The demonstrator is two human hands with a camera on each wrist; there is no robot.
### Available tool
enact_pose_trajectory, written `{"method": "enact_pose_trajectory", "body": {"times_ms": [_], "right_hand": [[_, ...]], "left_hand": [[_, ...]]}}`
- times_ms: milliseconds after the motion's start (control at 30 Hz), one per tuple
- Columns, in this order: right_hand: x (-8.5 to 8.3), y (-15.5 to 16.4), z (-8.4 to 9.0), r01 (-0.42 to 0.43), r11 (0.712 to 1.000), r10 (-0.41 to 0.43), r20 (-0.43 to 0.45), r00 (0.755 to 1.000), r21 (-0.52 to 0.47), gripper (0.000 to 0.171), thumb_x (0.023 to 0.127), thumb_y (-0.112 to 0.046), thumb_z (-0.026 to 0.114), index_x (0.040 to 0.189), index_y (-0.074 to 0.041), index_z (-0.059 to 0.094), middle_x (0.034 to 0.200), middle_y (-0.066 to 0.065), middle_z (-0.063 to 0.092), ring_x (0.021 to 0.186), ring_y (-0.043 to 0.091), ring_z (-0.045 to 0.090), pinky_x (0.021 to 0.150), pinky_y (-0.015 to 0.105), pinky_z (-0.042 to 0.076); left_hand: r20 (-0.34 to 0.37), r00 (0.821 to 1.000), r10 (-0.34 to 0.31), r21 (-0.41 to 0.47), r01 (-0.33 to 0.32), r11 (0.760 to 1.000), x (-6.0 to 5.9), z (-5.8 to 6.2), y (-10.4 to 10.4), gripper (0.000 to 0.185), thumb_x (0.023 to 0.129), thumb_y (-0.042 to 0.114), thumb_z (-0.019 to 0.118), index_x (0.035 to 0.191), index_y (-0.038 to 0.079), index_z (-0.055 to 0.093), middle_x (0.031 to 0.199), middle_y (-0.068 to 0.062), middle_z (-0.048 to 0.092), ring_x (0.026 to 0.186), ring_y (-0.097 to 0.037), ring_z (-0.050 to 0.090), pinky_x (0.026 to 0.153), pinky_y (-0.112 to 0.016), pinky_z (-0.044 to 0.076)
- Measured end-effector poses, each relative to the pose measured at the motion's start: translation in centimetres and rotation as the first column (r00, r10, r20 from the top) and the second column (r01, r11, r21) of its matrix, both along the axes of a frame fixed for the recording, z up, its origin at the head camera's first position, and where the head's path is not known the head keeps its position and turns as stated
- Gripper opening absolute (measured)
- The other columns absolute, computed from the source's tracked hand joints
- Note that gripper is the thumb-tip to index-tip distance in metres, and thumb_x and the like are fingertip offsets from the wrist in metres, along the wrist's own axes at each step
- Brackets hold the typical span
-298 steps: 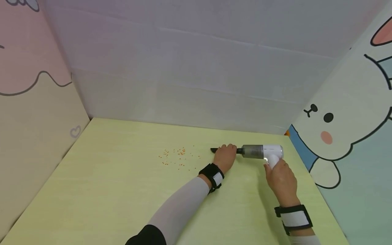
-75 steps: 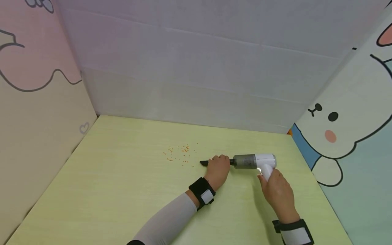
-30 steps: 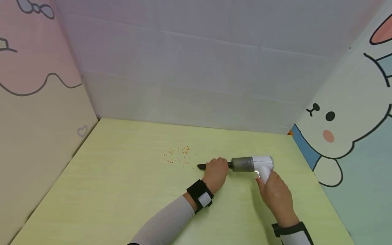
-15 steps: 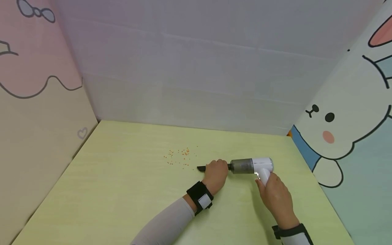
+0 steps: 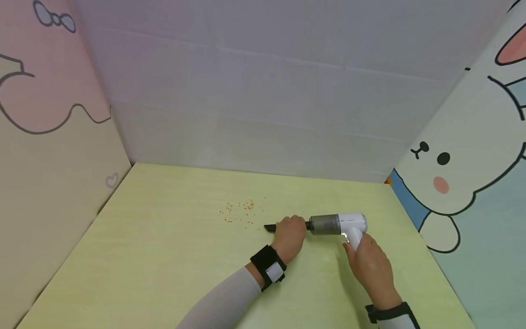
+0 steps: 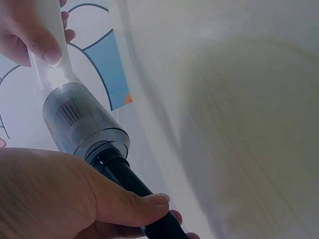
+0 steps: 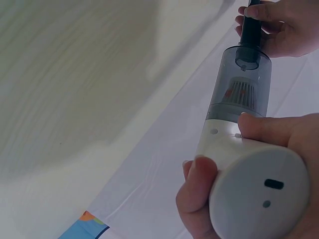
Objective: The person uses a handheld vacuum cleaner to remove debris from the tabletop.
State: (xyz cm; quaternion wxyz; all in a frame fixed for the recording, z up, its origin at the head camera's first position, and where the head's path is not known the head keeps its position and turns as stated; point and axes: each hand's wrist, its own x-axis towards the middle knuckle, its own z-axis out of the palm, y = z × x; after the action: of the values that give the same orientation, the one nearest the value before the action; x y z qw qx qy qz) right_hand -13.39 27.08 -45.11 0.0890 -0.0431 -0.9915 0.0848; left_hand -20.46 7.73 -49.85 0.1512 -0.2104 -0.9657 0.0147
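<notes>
small handheld vacuum [image 5: 338, 224] lies low over the yellow-green surface [image 5: 164, 256], nozzle [image 5: 271, 227] just short of orange crumbs [image 5: 242, 212]. right hand [image 5: 370, 265] fingers wrap the handle, left hand [image 5: 289, 233] pinches the nozzle. looks light, rigid, smooth plastic; handle's the best grip.

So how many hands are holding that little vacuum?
2. The left hand grips the black nozzle at the front of the vacuum. The right hand holds its white handle at the back. No other hands show.
</notes>
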Motion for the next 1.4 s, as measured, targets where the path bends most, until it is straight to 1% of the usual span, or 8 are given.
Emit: {"method": "enact_pose_trajectory", "body": {"times_ms": [133,300,567,700,800,967,1233,1400], "right_hand": [[-0.06,0.01,-0.04,0.007,1.0,-0.007,0.018,1.0,-0.003,0.057,0.095,-0.028,0.072,0.111,0.021,0.048,0.085,0.033,0.06,0.065,0.036,0.063,0.053,0.05,0.054],[-0.08,-0.01,-0.15,0.024,1.0,-0.024,0.046,0.999,-0.004,0.058,0.095,-0.029,0.071,0.113,0.021,0.047,0.088,0.033,0.06,0.068,0.037,0.063,0.056,0.051,0.055],[-0.1,-0.07,-0.11,0.005,1.0,-0.005,0.002,1.0,0.002,0.057,0.095,-0.028,0.071,0.111,0.021,0.047,0.085,0.032,0.059,0.065,0.036,0.062,0.053,0.05,0.054],[0.01,-0.13,-0.09,0.002,1.0,-0.002,-0.006,1.0,0.004,0.055,0.095,-0.028,0.072,0.109,0.02,0.048,0.083,0.031,0.059,0.064,0.036,0.062,0.052,0.049,0.053],[0.1,-0.19,-0.09,0.001,1.0,-0.001,-0.006,1.0,0.008,0.055,0.094,-0.028,0.072,0.108,0.02,0.049,0.084,0.031,0.06,0.065,0.036,0.062,0.053,0.049,0.054],[0.02,-0.43,0.02,0.009,1.0,-0.009,0.025,1.0,0.004,0.056,0.094,-0.028,0.072,0.109,0.02,0.048,0.086,0.033,0.06,0.067,0.037,0.063,0.055,0.05,0.054],[0.14,-0.75,0.22,0.008,1.0,-0.008,-0.001,1.0,-0.001,0.054,0.094,-0.027,0.073,0.108,0.019,0.048,0.085,0.032,0.06,0.066,0.037,0.062,0.055,0.05,0.054],[-0.03,-0.86,0.24,0.007,1.0,-0.007,0.012,1.0,-0.002,0.055,0.094,-0.027,0.073,0.108,0.02,0.048,0.085,0.032,0.059,0.066,0.037,0.062,0.055,0.05,0.054]], "left_hand": [[0.0,1.0,0.001,-0.009,-0.001,1.0,0.1,0.11,0.0,0.009,0.095,0.024,0.072,0.095,0.015,0.072,0.079,0.0,0.064,0.069,-0.016,0.065,0.065,-0.032,0.061],[0.027,1.0,0.003,-0.001,-0.003,1.0,0.32,0.29,-0.02,0.01,0.094,0.023,0.073,0.097,0.014,0.072,0.082,-0.001,0.065,0.072,-0.018,0.066,0.068,-0.034,0.061],[-0.024,1.0,0.018,-0.009,-0.018,1.0,0.21,0.28,-0.08,0.01,0.095,0.023,0.073,0.096,0.014,0.072,0.08,-0.002,0.064,0.073,-0.019,0.067,0.07,-0.035,0.061],[-0.033,0.999,0.026,-0.011,-0.026,1.0,0.36,0.41,-0.16,0.009,0.094,0.024,0.073,0.094,0.014,0.072,0.078,-0.001,0.063,0.072,-0.019,0.067,0.069,-0.035,0.061],[-0.027,0.999,0.034,-0.003,-0.034,0.999,0.48,0.52,-0.21,0.009,0.093,0.023,0.074,0.093,0.014,0.072,0.078,-0.001,0.063,0.072,-0.019,0.067,0.069,-0.035,0.061],[-0.012,0.999,0.042,-0.01,-0.042,0.999,0.48,0.46,-0.24,0.009,0.093,0.023,0.074,0.096,0.014,0.073,0.08,-0.001,0.065,0.074,-0.019,0.068,0.07,-0.036,0.062],[0.008,0.999,0.044,-0.022,-0.044,0.999,0.23,0.21,-0.25,0.009,0.094,0.022,0.073,0.099,0.014,0.073,0.082,-0.002,0.065,0.076,-0.02,0.069,0.072,-0.037,0.062],[-0.006,0.999,0.045,-0.012,-0.045,0.999,0.16,0.15,-0.34,0.009,0.092,0.022,0.075,0.096,0.013,0.073,0.08,-0.002,0.065,0.074,-0.02,0.068,0.071,-0.037,0.062]]}}
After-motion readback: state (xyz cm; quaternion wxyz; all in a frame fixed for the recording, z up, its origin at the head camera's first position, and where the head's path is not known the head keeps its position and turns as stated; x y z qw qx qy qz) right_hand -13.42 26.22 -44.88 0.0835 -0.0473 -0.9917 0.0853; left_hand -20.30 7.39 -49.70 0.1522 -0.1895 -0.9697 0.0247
